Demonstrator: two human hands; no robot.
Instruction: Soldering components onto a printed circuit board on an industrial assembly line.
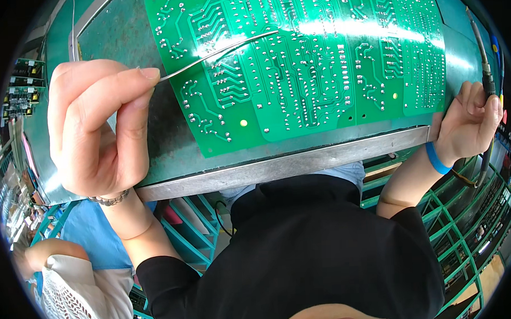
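Observation:
Pinched between the thumb and fingers of my left hand (100,131) is a thin, slightly curved length of solder wire (223,50). Its free end lies over the large green circuit board (276,97); whether it touches the surface I cannot tell. The board rests solder side up on the bench, with rows of shiny joints and a bright glare across its upper part. Beyond the board's right side, my right hand (469,121) grips a soldering iron (487,67) by its handle, its tip pointing up and away from the board.
A metal strip (283,161) edges the bench in front of me. Green racks (461,236) holding boards stand below right. At the lower left is another person's white sleeve (74,292). Boards with components (25,91) sit at the far left. A blue-and-yellow tool (496,47) is beside the iron.

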